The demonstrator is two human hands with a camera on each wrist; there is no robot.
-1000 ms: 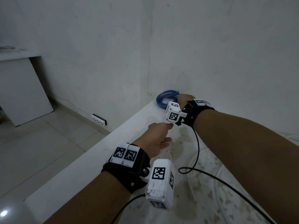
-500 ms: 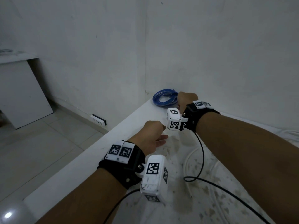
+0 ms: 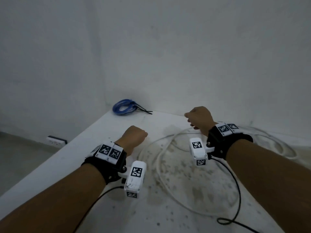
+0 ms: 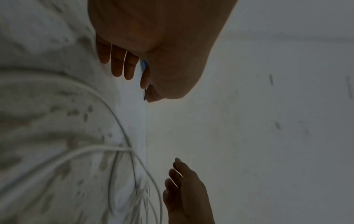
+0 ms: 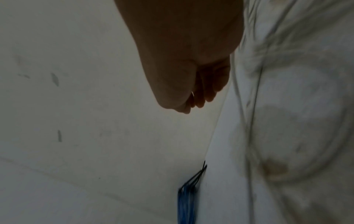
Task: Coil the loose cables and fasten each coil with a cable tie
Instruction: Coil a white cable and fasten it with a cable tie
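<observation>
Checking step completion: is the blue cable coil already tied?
Yes, the blue cable coil lies against the wall with black cable ties around it.

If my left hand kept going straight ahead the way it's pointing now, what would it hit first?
Probably nothing on the table. The left hand hovers pointing toward the far wall; the blue cable coil lies slightly left of that line, the white cable to its right. Depth is uncertain, so it might brush the coil.
</observation>
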